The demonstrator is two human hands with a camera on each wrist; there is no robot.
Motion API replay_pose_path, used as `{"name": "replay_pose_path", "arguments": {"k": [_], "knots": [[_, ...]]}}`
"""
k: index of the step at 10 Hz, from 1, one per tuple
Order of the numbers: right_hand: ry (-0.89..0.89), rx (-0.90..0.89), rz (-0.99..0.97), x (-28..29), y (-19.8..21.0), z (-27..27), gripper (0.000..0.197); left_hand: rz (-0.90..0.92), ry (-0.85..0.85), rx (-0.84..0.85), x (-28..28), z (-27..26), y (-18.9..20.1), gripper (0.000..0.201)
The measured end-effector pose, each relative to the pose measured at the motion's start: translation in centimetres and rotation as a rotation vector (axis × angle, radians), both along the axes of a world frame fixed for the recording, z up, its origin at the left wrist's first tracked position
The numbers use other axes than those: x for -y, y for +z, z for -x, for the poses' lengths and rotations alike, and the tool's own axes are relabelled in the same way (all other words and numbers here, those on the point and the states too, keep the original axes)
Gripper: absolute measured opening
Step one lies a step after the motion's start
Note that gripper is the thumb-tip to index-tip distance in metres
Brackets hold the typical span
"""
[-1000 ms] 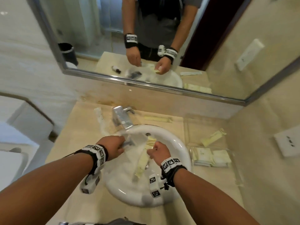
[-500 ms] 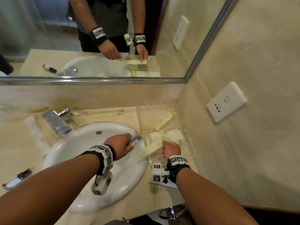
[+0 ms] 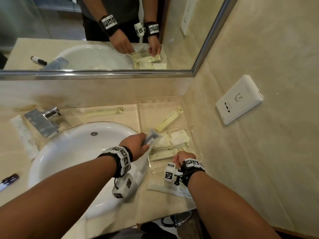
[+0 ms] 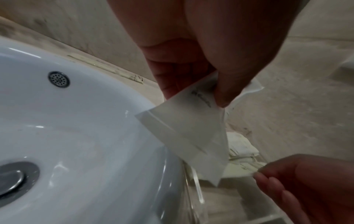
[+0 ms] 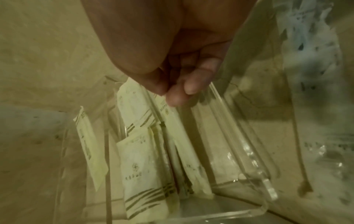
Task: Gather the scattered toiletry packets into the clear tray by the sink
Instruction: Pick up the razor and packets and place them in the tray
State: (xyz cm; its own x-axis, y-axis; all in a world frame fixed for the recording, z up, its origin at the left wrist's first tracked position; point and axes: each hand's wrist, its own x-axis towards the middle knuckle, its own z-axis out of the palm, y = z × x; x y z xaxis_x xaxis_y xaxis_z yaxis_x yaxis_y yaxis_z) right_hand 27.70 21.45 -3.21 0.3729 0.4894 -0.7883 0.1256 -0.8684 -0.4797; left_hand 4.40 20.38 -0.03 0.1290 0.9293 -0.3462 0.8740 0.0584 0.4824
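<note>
The clear tray (image 3: 194, 127) stands right of the sink, against the wall, with cream packets (image 3: 178, 140) stacked in its front part and one long packet (image 3: 170, 119) in its back part. My left hand (image 3: 138, 145) pinches a whitish translucent packet (image 3: 153, 136) with something dark inside and holds it over the tray's left edge; the left wrist view shows the left hand (image 4: 206, 94) and this packet (image 4: 187, 131) hanging down. My right hand (image 3: 183, 156) pinches the end of a long cream packet (image 3: 162, 156) that lies in the tray's front part. The right wrist view shows the same right hand (image 5: 176, 94) and long packet (image 5: 178, 136).
The white sink (image 3: 77, 152) and its faucet (image 3: 43, 121) lie to the left. On the counter are a long cream packet (image 3: 105, 112) behind the basin, a pale packet (image 3: 22, 131) left of the faucet, a flat clear packet (image 3: 165, 188) in front of the tray and a dark small item (image 3: 8, 180).
Both hands have moved right from the sink basin to the tray, each carrying its packet. The long cream packet now lies in the tray's front part.
</note>
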Motion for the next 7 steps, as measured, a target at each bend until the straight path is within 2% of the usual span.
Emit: {"name": "replay_pose_path", "arguments": {"k": [1, 2, 3, 4, 5, 6, 7], "knots": [[0.249, 0.021, 0.029, -0.3, 0.2, -0.8, 0.018, 0.008, 0.031, -0.008, 0.1, 0.3, 0.0, 0.020], [0.420, 0.112, 0.064, -0.2, 1.4, -0.9, 0.019, 0.016, 0.061, -0.017, 0.2, 0.7, -0.1, 0.021], [0.626, 0.157, 0.112, -0.5, -0.2, -1.0, 0.034, 0.024, 0.074, -0.025, 0.2, 0.7, -0.2, 0.022], [0.219, -0.192, 0.084, -0.5, 1.0, -0.2, 0.035, 0.024, 0.077, -0.025, 0.1, 0.6, 0.0, 0.021], [0.207, -0.243, 0.081, -0.5, 0.6, -0.9, 0.005, 0.016, 0.065, -0.018, 0.0, 0.2, 0.1, 0.019], [0.263, -0.125, 0.102, -0.5, 1.0, -0.7, 0.016, 0.048, 0.040, 0.003, -0.2, -0.3, 0.1, 0.014], [0.387, -0.051, -0.058, -0.5, 0.9, 0.2, 0.023, 0.077, -0.012, 0.032, -0.4, -1.2, 0.1, 0.013]]}}
